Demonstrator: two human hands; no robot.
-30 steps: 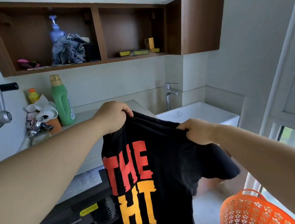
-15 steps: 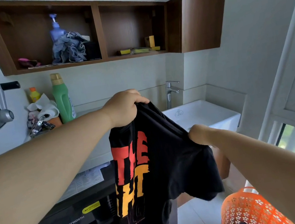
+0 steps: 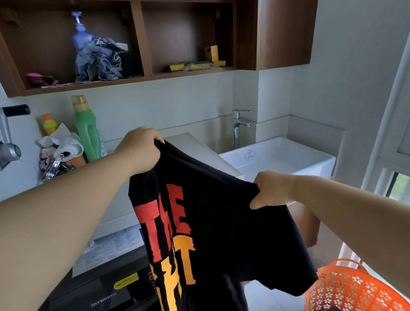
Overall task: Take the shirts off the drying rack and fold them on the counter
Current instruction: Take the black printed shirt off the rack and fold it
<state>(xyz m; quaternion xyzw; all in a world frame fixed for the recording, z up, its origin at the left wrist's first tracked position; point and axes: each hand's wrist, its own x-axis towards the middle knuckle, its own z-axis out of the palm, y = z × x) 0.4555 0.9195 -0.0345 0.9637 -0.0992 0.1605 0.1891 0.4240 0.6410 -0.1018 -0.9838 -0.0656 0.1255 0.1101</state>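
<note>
A black T-shirt (image 3: 218, 223) with red and yellow lettering hangs in the air in front of me, above the washing machine. My left hand (image 3: 140, 149) grips its top edge at one shoulder, held high. Lower and to the right, my right hand (image 3: 272, 189) grips the other shoulder. The shirt's hem runs out of the frame at the bottom. The pale counter (image 3: 197, 145) lies behind the shirt, partly hidden by it. No drying rack is in view.
A black washing machine (image 3: 98, 303) stands under the counter. A white sink (image 3: 280, 156) with a tap (image 3: 239, 125) sits at the right. Bottles and cloths crowd the counter's left end (image 3: 69, 148). An orange basket (image 3: 351, 293) is on the floor at bottom right. Wall shelves hang overhead.
The shirt has swung and turned in my hands, its lettering now facing me more squarely. My right hand has shifted slightly right while both hands keep their hold.
</note>
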